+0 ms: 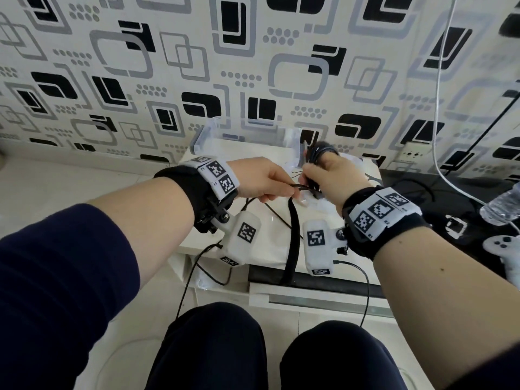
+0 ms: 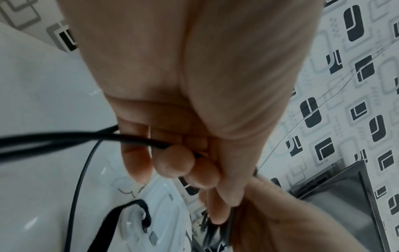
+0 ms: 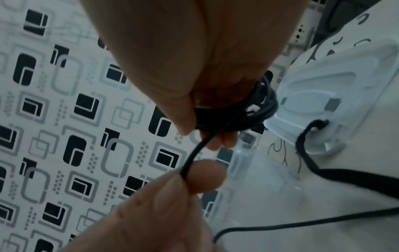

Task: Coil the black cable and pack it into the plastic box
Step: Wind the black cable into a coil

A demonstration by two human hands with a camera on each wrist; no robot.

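The black cable (image 1: 319, 153) is partly wound in several loops round the fingers of my right hand (image 1: 312, 175), which grips the coil (image 3: 259, 105) above the white surface. My left hand (image 1: 281, 192) pinches the free strand (image 2: 138, 139) just left of the coil, between thumb and fingertips (image 3: 207, 175). The strand (image 3: 194, 153) runs taut from that pinch up into the coil. The clear plastic box (image 1: 213, 136) stands open against the wall, right behind both hands. Its clear lid (image 3: 323, 85) lies flat beneath my right hand.
A black strap (image 1: 292, 235) crosses the white bag (image 1: 261, 249) under my hands and hooks over the lid. To the right are a water bottle (image 1: 503, 204), a white game controller (image 1: 503, 249) and a hanging white cord (image 1: 439, 108). Thin black leads (image 1: 365, 291) dangle off the near edge.
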